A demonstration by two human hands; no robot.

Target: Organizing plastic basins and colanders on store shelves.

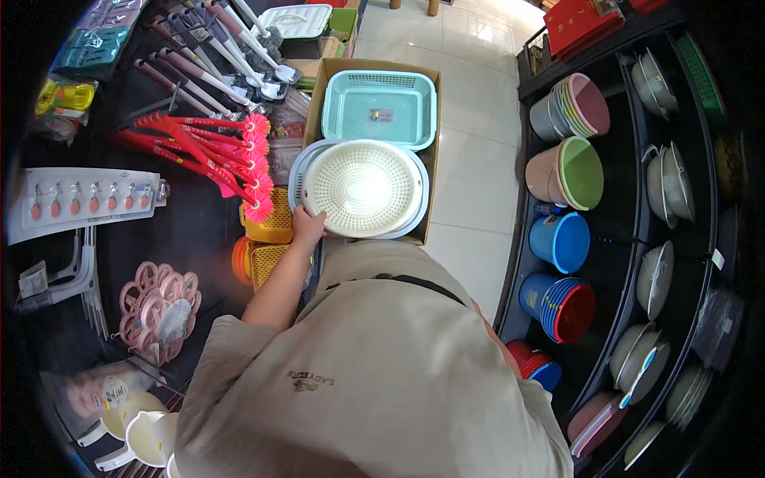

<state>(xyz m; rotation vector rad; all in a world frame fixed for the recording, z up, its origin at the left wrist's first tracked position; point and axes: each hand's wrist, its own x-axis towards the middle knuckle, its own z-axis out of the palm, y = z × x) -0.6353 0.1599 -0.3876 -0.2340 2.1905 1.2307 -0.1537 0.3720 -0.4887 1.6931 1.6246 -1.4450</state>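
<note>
My left hand (308, 228) grips the near left rim of a round white plastic colander (363, 189), its thumb over the edge. Under the colander, a light blue plastic basin (297, 173) shows around its rim. Both rest at the near end of a cardboard box (434, 101). Behind them in the box lies a rectangular turquoise plastic basket (379, 110) with a label inside. My right hand is out of view; part of my right arm shows beside my body.
Red brushes (209, 149) and yellow baskets (281, 215) are at the left. Stacked buckets (559, 242) and metal basins (654, 279) stand on the dark shelves at the right. A tiled floor (472, 179) runs between box and shelves.
</note>
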